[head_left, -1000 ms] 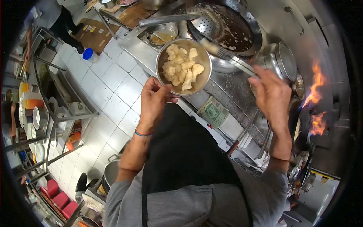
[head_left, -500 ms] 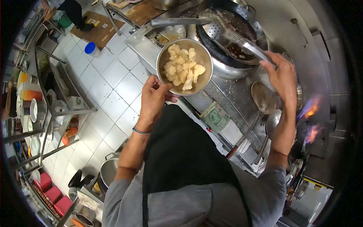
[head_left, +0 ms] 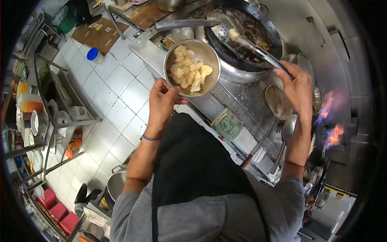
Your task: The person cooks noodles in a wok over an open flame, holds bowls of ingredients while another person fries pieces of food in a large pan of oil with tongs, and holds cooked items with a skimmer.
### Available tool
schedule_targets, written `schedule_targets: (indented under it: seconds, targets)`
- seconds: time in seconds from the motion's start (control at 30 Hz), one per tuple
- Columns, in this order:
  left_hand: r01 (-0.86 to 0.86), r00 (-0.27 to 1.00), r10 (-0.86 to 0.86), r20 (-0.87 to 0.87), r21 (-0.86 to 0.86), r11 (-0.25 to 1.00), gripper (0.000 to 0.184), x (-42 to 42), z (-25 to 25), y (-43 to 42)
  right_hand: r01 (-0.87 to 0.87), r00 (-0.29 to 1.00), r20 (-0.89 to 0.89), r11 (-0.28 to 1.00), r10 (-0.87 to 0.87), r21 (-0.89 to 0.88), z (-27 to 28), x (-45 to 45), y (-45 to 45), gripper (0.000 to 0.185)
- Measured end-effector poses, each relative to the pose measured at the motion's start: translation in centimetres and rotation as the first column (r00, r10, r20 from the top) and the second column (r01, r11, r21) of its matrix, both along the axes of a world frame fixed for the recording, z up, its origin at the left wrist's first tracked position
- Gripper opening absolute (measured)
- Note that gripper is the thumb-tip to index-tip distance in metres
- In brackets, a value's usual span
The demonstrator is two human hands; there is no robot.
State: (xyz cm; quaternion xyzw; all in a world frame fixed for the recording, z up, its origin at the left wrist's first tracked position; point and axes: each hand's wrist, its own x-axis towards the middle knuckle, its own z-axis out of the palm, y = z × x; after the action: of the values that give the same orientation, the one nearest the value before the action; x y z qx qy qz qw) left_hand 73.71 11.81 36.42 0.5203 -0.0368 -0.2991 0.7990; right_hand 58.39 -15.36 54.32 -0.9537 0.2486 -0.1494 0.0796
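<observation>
Wok: the wok [head_left: 275, 39] fills the upper right of centre, with dark, foamy liquid inside; if that is hot oil, a dropped piece could splash you.
Flames: the flames [head_left: 334, 136] burn at the right edge of the frame, near your right forearm; swinging that elbow outward could burn you.
Spoon: the holed spoon [head_left: 221, 33] sits at the wok, its handle jutting left just past the bowl; a bump from the bowl could tip it.
Bowl: the bowl [head_left: 210, 59], upper centre, hangs over the counter's edge on one-sided support, so a slack grip could tilt it.
Tongs: the tongs [head_left: 264, 55] reach over the wok; a weak pinch could let food slip.
Right hand: your right hand [head_left: 297, 82] is wrapped around the tongs.
Left hand: your left hand [head_left: 164, 100] clamps the bowl's lower-left rim.
Food: pale chunks [head_left: 186, 71] lie heaped in the bowl and could spill if it tips.
Single piece: one pale piece [head_left: 233, 34] is at the tongs' tips; you cannot tell how firmly it sits.
</observation>
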Motion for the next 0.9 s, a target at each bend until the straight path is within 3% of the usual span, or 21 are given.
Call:
schedule_targets:
  seconds: [0.07, 0.23, 0.33, 0.4, 0.53, 0.6, 0.7, 0.8, 0.83, 0.9]
  targets:
    - [-0.004, 1.000, 0.004, -0.013, 0.007, 1.000, 0.015, 0.2, -0.6, 0.1, 0.196, 0.976, -0.075, 0.971, -0.207, -0.136, -0.5, 0.6, -2.2, 0.032]
    - [0.004, 1.000, -0.004, -0.004, -0.016, 1.000, 0.016, 0.2, -0.9, 0.3, 0.320, 0.887, -0.235, 0.896, -0.398, -0.307, -6.2, 1.1, -10.4, 0.038]
    - [-0.015, 1.000, 0.015, 0.019, 0.003, 1.000, 0.016, 0.1, 0.2, 0.3, 0.086, 0.994, -0.037, 0.962, -0.099, -0.258, -5.0, -1.0, -9.1, 0.036]
    - [-0.010, 0.999, 0.009, 0.034, 0.007, 1.000, 0.016, 0.0, 0.6, 0.4, -0.072, 0.992, -0.111, 0.991, 0.058, -0.117, -0.1, -0.6, -1.9, 0.032]
    - [0.058, 0.996, -0.057, 0.071, -0.015, 0.998, 0.017, 0.2, 1.7, 0.2, -0.336, 0.927, -0.250, 0.916, 0.280, -0.220, 1.3, -0.8, 4.5, 0.028]
    - [0.088, 0.992, -0.089, 0.085, 0.019, 0.996, 0.017, 0.2, 2.3, 0.2, -0.386, 0.896, -0.309, 0.903, 0.318, -0.187, 0.9, -0.1, 5.0, 0.025]
    - [0.092, 0.993, -0.091, 0.073, -0.008, 0.996, 0.016, 0.4, 2.1, 0.2, -0.376, 0.904, -0.285, 0.911, 0.320, -0.170, 0.9, -0.7, 4.3, 0.026]
    - [0.062, 0.997, -0.061, 0.046, -0.025, 0.998, 0.015, 0.6, 0.9, 0.4, -0.245, 0.964, -0.152, 0.950, 0.217, -0.195, 1.7, -1.8, 2.9, 0.027]
    - [0.056, 0.998, -0.055, 0.041, -0.029, 0.998, 0.015, 0.6, 0.4, 0.5, -0.173, 0.981, -0.143, 0.936, 0.135, -0.306, 1.0, -2.3, 1.1, 0.028]
    - [0.036, 0.999, -0.036, 0.021, 0.009, 0.999, 0.015, 0.7, -0.3, 0.6, 0.026, 0.984, -0.163, 0.958, -0.076, -0.287, 0.9, -1.4, -0.9, 0.030]
